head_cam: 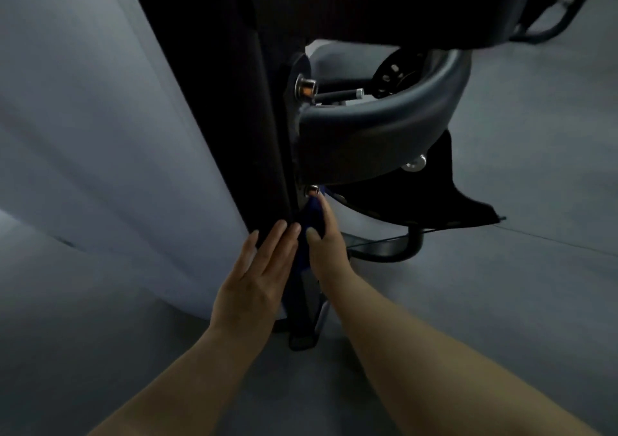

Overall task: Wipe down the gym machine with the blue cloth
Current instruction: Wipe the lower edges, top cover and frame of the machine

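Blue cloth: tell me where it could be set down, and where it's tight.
Bare grey floor right of the machine's foot bar; more left of the column. Crowded where both hands, left and right, press the blue cloth.

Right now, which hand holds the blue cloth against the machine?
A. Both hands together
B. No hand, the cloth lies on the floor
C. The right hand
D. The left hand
C. The right hand is closed on the blue cloth and presses it to the machine's upright just below a bolt, while the left hand lies flat and open on the upright beside it.
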`<state>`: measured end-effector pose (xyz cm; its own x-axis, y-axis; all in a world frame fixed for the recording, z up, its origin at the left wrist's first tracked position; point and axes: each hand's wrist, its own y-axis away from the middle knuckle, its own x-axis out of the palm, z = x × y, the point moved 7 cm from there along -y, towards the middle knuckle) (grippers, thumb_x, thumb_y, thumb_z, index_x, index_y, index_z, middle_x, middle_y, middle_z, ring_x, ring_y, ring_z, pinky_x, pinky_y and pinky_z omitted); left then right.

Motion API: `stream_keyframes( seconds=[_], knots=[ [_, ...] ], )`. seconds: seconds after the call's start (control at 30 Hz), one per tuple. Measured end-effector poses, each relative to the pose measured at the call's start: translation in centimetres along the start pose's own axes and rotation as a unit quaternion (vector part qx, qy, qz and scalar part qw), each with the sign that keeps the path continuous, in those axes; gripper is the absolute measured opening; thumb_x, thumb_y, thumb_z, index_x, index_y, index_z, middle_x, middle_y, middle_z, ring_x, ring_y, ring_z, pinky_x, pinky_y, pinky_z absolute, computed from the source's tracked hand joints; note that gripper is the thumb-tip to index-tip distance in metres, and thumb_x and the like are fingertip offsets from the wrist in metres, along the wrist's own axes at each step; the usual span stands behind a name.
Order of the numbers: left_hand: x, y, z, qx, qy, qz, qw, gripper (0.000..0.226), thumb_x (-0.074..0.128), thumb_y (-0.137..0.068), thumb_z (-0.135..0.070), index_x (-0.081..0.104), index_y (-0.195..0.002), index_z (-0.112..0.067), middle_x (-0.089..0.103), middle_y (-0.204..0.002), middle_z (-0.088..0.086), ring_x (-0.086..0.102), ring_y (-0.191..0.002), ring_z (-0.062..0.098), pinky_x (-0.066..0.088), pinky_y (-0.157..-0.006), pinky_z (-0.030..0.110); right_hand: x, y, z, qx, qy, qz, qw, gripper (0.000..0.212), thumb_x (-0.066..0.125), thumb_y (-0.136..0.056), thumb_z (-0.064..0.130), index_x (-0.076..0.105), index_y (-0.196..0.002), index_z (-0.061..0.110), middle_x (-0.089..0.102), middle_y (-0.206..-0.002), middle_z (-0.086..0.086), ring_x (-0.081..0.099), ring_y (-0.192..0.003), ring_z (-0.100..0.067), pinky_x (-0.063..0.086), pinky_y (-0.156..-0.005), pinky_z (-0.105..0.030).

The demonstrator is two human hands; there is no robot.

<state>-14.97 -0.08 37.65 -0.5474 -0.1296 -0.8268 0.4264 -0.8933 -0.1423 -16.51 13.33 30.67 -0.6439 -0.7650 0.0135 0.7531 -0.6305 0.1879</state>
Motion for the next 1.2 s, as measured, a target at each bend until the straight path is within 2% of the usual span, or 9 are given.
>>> stream_keyframes(
  seconds=[0.1,0.23,0.43,0.6,0.77,0.87,0.97,1.13,1.2],
  knots=[
    [1.7,0.0,-0.8,-0.004,-0.012,-0.050,0.999,0.073,0.035,-0.087,-0.015,0.010,-0.154,-0.001,0.002,-0.163,0.015,-0.002,-0.150,0.033,-0.006,-0.121,0.051,0.0,-1.0,-3.1,0.080,0.034,0.027,0.996,0.074,0.040,-0.091,-0.008,0.030,-0.152,0.031,0.040,-0.151,-0.005,0.040,-0.137,-0.023,0.035,-0.109,-0.033],
    [5.6,0.4,-2.8,-0.030,-0.066,-0.024,0.997,0.100,0.051,-0.082,-0.036,-0.012,-0.152,-0.002,-0.021,-0.160,0.016,-0.022,-0.146,0.034,-0.021,-0.114,0.055,-0.2,-1.7,-3.2,-0.039,0.073,0.008,0.997,0.072,0.044,-0.092,-0.005,0.030,-0.152,0.032,0.041,-0.149,0.003,0.039,-0.135,-0.011,0.033,-0.113,-0.031],
    [10.2,0.8,-5.2,-0.048,-0.033,-0.105,0.993,0.083,0.047,-0.079,-0.022,0.016,-0.155,-0.007,0.008,-0.164,0.010,0.005,-0.151,0.028,0.002,-0.120,0.049,-0.5,-2.5,-9.9,-0.008,0.059,0.014,0.998,0.071,0.044,-0.097,0.004,0.029,-0.146,0.052,0.043,-0.146,0.001,0.051,-0.104,0.000,0.043,-0.090,-0.019],
    [13.6,1.3,-6.5,-0.100,0.019,-0.182,0.978,0.079,0.060,-0.084,-0.020,0.024,-0.154,-0.008,0.006,-0.164,0.009,0.007,-0.151,0.026,0.004,-0.119,0.051,-0.6,-2.5,-10.1,-0.163,0.066,-0.008,0.984,0.074,0.045,-0.095,-0.001,0.029,-0.146,0.051,0.039,-0.138,0.027,0.036,-0.125,0.010,0.031,-0.107,-0.017],
    [17.7,2.1,-8.8,-0.128,0.017,-0.220,0.967,0.080,0.060,-0.089,-0.024,0.018,-0.155,-0.006,0.001,-0.164,0.010,0.005,-0.151,0.027,0.003,-0.120,0.052,-1.0,-4.7,-19.3,-0.019,0.004,0.018,1.000,0.067,0.041,-0.099,-0.003,0.041,-0.142,0.049,0.044,-0.139,0.009,0.056,-0.090,0.018,0.047,-0.071,-0.008],
    [20.0,2.2,-10.5,-0.140,0.031,-0.231,0.962,0.081,0.058,-0.090,-0.026,0.015,-0.155,-0.004,-0.001,-0.164,0.010,0.004,-0.151,0.028,0.004,-0.120,0.052,-1.2,-5.6,-20.7,-0.038,-0.009,0.019,0.999,0.065,0.045,-0.098,0.000,0.045,-0.136,0.053,0.048,-0.140,0.009,0.057,-0.101,0.008,0.047,-0.085,-0.016],
    [22.3,2.4,-12.7,-0.135,0.044,-0.222,0.965,0.086,0.062,-0.086,-0.025,0.014,-0.155,-0.003,-0.002,-0.164,0.012,0.001,-0.151,0.029,0.002,-0.120,0.052,-0.9,-5.2,-20.8,-0.111,0.009,0.018,0.994,0.070,0.045,-0.098,0.001,0.035,-0.141,0.056,0.043,-0.132,0.022,0.044,-0.115,0.018,0.039,-0.098,-0.013],
    [26.1,2.4,-16.1,-0.116,0.042,-0.221,0.967,0.089,0.067,-0.080,-0.017,0.019,-0.154,-0.002,0.002,-0.164,0.012,0.001,-0.151,0.028,0.002,-0.121,0.051,-1.0,-7.1,-27.9,-0.025,0.029,0.028,0.999,0.068,0.042,-0.096,-0.008,0.039,-0.145,0.039,0.054,-0.120,0.017,0.056,-0.094,0.019,0.043,-0.073,0.000],
    [27.7,2.5,-17.0,-0.120,0.046,-0.220,0.967,0.089,0.069,-0.080,-0.015,0.021,-0.154,-0.005,0.002,-0.164,0.009,0.000,-0.151,0.026,0.002,-0.120,0.052,-1.0,-7.8,-29.7,0.008,0.035,0.035,0.999,0.068,0.041,-0.095,-0.007,0.040,-0.144,0.040,0.054,-0.123,0.014,0.057,-0.107,0.007,0.042,-0.075,0.001]
  ],
)
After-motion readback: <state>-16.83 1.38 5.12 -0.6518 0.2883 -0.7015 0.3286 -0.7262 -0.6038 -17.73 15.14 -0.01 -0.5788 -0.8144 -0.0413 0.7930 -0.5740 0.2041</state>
